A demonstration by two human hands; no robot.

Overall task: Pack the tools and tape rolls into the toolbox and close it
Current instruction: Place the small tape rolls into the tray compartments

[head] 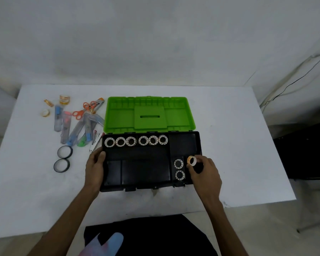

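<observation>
White tabletop (229, 126): left hand (95, 167) grips the open black plastic toolbox (146, 169); right hand (204, 170) pinches a small orange-printed tape roll (192, 160), which could roll outside its right-hand slot.

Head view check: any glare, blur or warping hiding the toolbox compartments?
Head view: light is soft and even, no glare; the black toolbox tray is dark, so its dividers barely show; wide-angle bending curves the table edges; the cutters at left look slightly soft.
</observation>
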